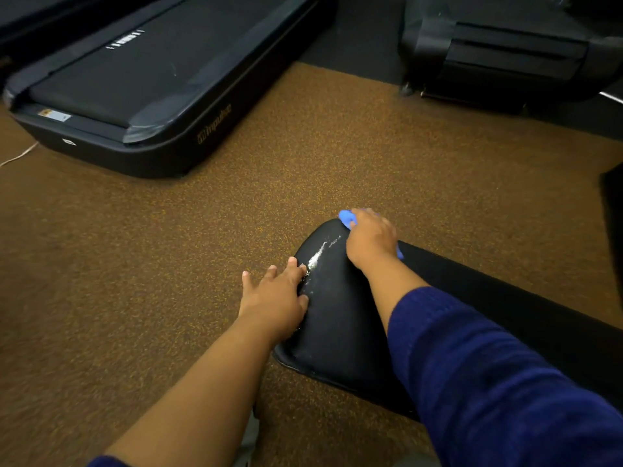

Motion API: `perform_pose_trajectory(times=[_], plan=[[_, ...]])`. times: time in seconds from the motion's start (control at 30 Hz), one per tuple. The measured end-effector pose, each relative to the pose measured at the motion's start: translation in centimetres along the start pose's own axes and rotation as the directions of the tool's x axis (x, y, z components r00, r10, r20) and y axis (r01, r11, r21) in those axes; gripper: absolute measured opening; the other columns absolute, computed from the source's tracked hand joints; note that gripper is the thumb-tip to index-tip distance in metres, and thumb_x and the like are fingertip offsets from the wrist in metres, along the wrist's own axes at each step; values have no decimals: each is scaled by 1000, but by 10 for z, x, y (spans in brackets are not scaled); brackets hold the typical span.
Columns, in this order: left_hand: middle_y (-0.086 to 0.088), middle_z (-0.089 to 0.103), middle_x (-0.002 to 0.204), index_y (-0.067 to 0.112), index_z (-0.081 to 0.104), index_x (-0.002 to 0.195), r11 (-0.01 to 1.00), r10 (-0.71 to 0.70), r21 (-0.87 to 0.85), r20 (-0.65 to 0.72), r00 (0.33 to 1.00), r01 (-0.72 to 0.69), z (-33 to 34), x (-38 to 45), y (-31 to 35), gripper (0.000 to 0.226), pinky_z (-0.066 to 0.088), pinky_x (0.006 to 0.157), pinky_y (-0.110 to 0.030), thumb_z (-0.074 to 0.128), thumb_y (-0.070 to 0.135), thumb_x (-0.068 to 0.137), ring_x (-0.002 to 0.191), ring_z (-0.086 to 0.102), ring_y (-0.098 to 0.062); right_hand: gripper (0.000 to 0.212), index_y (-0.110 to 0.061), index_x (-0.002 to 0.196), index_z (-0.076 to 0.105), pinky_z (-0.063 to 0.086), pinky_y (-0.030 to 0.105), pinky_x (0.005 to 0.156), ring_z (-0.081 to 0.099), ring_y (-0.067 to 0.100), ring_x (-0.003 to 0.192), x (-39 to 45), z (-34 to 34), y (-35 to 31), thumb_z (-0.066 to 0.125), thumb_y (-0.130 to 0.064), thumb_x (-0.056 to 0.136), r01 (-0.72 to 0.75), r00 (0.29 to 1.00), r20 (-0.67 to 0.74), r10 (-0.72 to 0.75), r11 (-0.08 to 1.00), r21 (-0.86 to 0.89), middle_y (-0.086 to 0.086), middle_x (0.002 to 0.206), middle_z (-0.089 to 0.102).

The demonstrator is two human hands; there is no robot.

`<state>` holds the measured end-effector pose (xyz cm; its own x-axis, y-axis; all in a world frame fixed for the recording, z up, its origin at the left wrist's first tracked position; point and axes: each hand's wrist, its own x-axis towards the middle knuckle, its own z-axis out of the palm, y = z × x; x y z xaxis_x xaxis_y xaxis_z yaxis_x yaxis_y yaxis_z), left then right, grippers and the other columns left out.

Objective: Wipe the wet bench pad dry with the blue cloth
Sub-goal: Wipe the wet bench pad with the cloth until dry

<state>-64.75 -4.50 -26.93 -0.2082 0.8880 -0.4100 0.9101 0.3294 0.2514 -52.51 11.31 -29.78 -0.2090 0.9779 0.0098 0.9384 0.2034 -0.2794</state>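
Right hand (371,238) is bunched over the blue cloth (347,220), fingers curled down onto it at the far tip of the bench pad (340,318), so that's clearly the wiping hand. Left hand (274,299) sits flat with fingers spread on the pad's near-left edge, I'd guess to brace it. Between the two hands there's a shiny wet streak (318,257), so that patch looks not yet done. Treadmill (135,82) is way beyond both hands.
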Motion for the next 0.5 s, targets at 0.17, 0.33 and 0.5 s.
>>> perform_pose_trajectory(times=[0.17,0.33,0.5], plan=[[12,9,161,32,15,150,999,-7,47,-23,1000,8,1,1,1,60,-2,115,-62,40,40,96,149,6,-21,29,-23,122,56,37,38,101,49,26,120,10,-1,-38,45,-20,95,504,838,214,-501,863,48,3,127,57],[13,8,161,34,15,149,998,0,62,-32,999,2,1,-1,-1,59,-5,112,-64,39,42,96,150,2,-21,23,-20,112,57,38,38,90,52,31,109,16,-2,-27,44,-26,93,245,965,120,-235,966,-82,8,117,60],[13,7,161,34,14,149,998,5,55,-60,998,-2,4,-2,-1,59,-4,112,-63,38,42,96,150,-1,-21,24,-21,111,62,37,40,97,51,28,113,-2,5,-48,46,-26,93,558,816,198,-542,830,-27,5,117,62]])
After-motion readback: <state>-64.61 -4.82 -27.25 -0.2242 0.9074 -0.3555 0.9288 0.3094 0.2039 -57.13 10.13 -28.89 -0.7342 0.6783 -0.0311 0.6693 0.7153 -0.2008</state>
